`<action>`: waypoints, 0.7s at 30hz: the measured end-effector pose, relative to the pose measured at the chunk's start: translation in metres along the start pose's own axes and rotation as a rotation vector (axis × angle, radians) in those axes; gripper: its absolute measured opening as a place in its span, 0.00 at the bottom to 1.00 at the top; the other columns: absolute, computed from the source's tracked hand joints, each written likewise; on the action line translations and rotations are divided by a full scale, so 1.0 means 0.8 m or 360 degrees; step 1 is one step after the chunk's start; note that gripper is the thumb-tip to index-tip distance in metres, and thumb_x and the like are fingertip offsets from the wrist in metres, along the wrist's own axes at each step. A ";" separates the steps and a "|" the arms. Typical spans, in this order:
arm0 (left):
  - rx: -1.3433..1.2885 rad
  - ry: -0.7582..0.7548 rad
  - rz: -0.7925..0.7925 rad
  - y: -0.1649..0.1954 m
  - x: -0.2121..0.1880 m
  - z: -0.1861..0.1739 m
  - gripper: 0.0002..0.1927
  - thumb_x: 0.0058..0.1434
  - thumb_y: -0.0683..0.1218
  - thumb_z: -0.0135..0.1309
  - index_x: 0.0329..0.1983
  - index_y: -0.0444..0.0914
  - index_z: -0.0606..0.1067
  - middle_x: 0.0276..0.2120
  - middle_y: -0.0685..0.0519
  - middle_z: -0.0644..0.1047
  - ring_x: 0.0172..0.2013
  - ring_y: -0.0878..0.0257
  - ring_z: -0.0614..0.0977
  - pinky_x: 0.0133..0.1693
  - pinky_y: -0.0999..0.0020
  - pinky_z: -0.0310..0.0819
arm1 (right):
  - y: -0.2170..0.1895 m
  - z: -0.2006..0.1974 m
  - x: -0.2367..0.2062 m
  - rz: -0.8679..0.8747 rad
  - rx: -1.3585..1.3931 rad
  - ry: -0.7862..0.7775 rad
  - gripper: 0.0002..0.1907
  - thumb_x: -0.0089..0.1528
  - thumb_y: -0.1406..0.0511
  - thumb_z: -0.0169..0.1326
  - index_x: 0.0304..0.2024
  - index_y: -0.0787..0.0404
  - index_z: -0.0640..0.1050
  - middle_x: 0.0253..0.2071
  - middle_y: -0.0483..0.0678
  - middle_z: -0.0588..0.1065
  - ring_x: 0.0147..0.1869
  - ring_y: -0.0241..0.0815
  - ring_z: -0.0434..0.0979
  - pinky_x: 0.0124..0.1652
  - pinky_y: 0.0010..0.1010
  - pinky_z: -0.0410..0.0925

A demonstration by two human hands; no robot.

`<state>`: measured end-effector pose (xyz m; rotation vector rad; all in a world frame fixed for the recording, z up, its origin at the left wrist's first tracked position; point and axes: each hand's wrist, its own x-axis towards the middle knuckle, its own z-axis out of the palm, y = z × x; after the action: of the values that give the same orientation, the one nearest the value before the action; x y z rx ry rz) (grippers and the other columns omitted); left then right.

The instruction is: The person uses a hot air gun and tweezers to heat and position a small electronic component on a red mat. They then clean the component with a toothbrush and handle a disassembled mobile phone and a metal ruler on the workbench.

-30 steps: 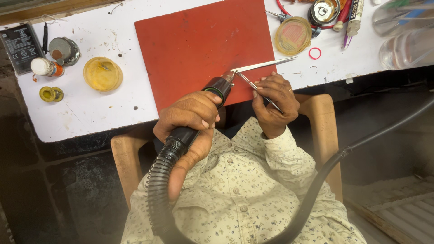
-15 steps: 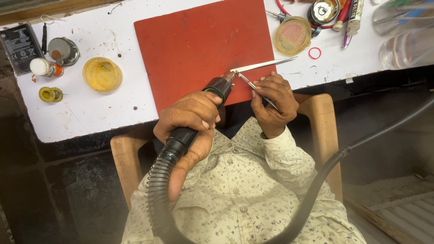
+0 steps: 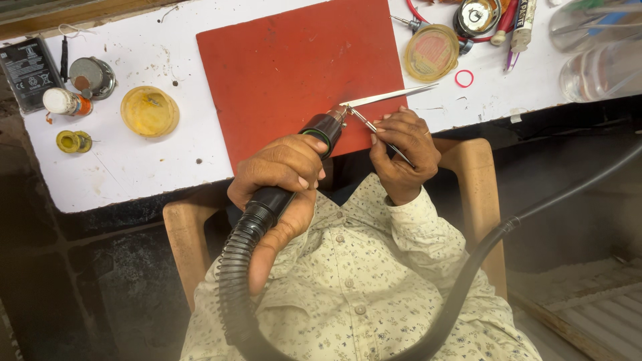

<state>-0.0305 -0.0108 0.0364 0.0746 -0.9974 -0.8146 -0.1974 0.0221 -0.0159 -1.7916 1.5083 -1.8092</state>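
My left hand (image 3: 281,170) grips a black handpiece (image 3: 322,132) on a thick corrugated hose (image 3: 234,281), its metal nozzle aimed at the near right edge of a red mat (image 3: 294,67). My right hand (image 3: 403,150) pinches thin metal tweezers (image 3: 366,122), whose tips meet the nozzle tip. Whatever sits between the tips is too small to see. A second long silver tweezer (image 3: 391,96) lies on the table just beyond them, pointing right.
On the white table (image 3: 134,174) lie a yellow round lid (image 3: 150,111), a solder spool (image 3: 72,141), a small bottle (image 3: 63,101), a round tin (image 3: 91,75) and a black battery (image 3: 27,63) at left. A round yellow container (image 3: 431,52), a red ring (image 3: 463,78) and clear tubs (image 3: 595,50) are at right. A black cable (image 3: 535,208) crosses the wooden chair (image 3: 471,164).
Both hands stay almost still. The tweezers and the nozzle remain together at the mat's edge.
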 end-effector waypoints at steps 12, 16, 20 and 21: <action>0.0016 -0.0008 0.0000 0.002 0.000 -0.002 0.47 0.43 0.84 0.45 0.31 0.34 0.69 0.16 0.49 0.70 0.18 0.57 0.75 0.33 0.52 0.80 | 0.001 0.000 -0.001 -0.0010 -0.0006 -0.0022 0.08 0.56 0.77 0.62 0.35 0.63 0.80 0.39 0.49 0.81 0.52 0.45 0.81 0.64 0.45 0.70; 0.0045 -0.0023 -0.0008 0.002 0.000 -0.004 0.47 0.42 0.84 0.45 0.31 0.35 0.69 0.16 0.49 0.71 0.18 0.56 0.75 0.34 0.52 0.81 | 0.001 0.000 -0.001 -0.0018 -0.0023 -0.0028 0.08 0.56 0.78 0.62 0.35 0.62 0.80 0.39 0.49 0.81 0.52 0.45 0.81 0.64 0.45 0.71; 0.0051 -0.0022 -0.0016 0.002 -0.001 -0.004 0.47 0.42 0.84 0.44 0.31 0.35 0.69 0.16 0.49 0.71 0.18 0.56 0.75 0.34 0.52 0.81 | 0.002 0.002 -0.001 -0.0037 -0.0016 -0.0019 0.09 0.56 0.78 0.62 0.35 0.62 0.80 0.39 0.49 0.81 0.51 0.45 0.81 0.63 0.45 0.71; 0.0051 -0.0018 -0.0015 0.002 -0.001 -0.004 0.47 0.42 0.84 0.44 0.31 0.35 0.69 0.16 0.49 0.71 0.18 0.57 0.75 0.34 0.52 0.81 | 0.003 0.002 -0.001 -0.0038 -0.0011 -0.0022 0.09 0.56 0.78 0.62 0.35 0.62 0.80 0.39 0.49 0.81 0.51 0.45 0.81 0.63 0.45 0.71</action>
<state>-0.0273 -0.0103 0.0347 0.1026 -1.0217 -0.8086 -0.1972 0.0208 -0.0181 -1.8293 1.4965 -1.8010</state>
